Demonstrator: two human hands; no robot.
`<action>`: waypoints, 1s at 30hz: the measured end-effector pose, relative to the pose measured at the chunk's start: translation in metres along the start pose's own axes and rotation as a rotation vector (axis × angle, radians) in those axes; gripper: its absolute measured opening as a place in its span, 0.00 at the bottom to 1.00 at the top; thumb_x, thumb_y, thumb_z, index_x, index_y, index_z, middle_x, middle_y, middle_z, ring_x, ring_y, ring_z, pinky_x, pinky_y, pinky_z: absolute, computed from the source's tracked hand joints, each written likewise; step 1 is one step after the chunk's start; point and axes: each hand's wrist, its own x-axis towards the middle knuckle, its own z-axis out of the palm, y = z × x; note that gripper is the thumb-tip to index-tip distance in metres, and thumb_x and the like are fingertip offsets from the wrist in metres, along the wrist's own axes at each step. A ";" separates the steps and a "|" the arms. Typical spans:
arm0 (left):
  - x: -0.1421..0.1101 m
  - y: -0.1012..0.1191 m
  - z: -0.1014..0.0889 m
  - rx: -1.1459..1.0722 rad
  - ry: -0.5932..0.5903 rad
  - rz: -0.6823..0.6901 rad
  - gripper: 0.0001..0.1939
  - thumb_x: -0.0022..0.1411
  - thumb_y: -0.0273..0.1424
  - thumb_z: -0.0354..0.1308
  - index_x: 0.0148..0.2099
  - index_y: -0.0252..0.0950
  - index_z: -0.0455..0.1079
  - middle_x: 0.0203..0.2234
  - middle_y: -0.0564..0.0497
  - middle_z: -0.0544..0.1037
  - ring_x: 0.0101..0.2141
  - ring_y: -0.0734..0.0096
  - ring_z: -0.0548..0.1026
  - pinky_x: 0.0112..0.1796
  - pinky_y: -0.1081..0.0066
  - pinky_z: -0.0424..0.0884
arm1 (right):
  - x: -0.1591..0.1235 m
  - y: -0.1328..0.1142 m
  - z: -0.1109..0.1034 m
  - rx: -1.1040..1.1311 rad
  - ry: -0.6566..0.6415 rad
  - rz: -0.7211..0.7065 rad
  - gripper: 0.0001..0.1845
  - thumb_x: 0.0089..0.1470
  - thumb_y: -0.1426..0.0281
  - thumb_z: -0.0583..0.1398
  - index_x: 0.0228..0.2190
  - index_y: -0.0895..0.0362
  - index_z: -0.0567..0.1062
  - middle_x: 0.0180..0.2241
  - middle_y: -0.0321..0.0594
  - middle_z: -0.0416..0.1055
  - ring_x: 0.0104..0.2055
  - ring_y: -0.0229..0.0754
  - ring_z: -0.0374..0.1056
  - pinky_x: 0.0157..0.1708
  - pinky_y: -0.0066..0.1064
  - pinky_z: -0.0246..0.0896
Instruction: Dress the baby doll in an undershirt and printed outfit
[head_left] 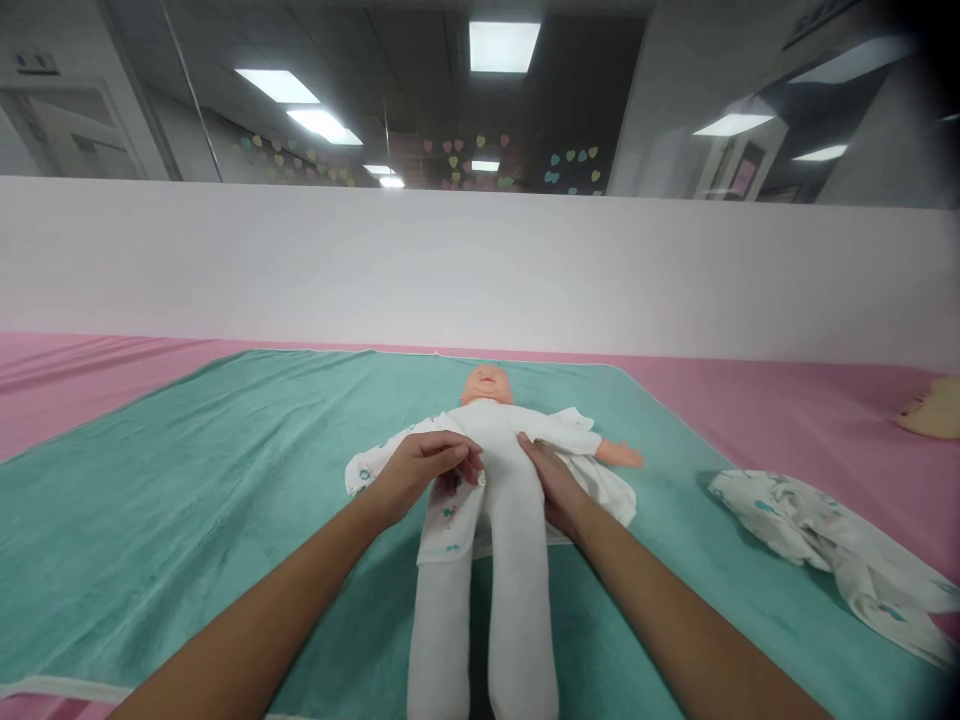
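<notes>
A baby doll (507, 460) in white clothes lies on its back, head away from me, legs toward me. A white printed baby jacket (450, 520) covers one sleeve and one side of the doll. My left hand (431, 465) is closed over the doll's belly, thumb and fingertips pinching the jacket's front edge. On the other side my right hand (559, 485) grips the doll's waist, with the thumb on the front and the other fingers mostly hidden. The doll's bare hand (619, 455) sticks out of the white sleeve on the right, and jacket cloth is spread under that arm.
A green towel (225, 520) lies under the doll on a pink cover (750, 400). Crumpled white printed clothing (817, 530) is at the right. A beige object (934, 408) sits at the far right edge. Behind stands a low white wall (450, 270) with glass above.
</notes>
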 end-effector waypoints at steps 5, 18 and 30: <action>0.003 -0.005 0.008 0.318 0.091 0.134 0.11 0.58 0.35 0.52 0.38 0.39 0.74 0.35 0.49 0.75 0.34 0.65 0.70 0.35 0.69 0.66 | 0.009 0.005 -0.005 -0.248 0.105 -0.148 0.19 0.45 0.53 0.60 0.31 0.55 0.68 0.29 0.36 0.69 0.33 0.42 0.66 0.34 0.32 0.63; 0.112 0.006 0.073 1.018 -0.008 0.441 0.27 0.55 0.39 0.56 0.57 0.41 0.57 0.54 0.50 0.65 0.53 0.62 0.62 0.51 0.64 0.60 | 0.011 -0.021 -0.033 -0.968 0.087 -0.599 0.20 0.55 0.61 0.51 0.49 0.54 0.65 0.49 0.44 0.63 0.53 0.47 0.56 0.50 0.39 0.51; 0.148 0.010 0.115 1.507 -0.307 0.452 0.05 0.57 0.29 0.46 0.36 0.39 0.61 0.32 0.53 0.72 0.29 0.68 0.70 0.24 0.72 0.57 | 0.022 -0.040 -0.091 -1.008 0.277 -0.318 0.12 0.47 0.70 0.57 0.36 0.57 0.74 0.39 0.48 0.71 0.46 0.52 0.63 0.42 0.38 0.54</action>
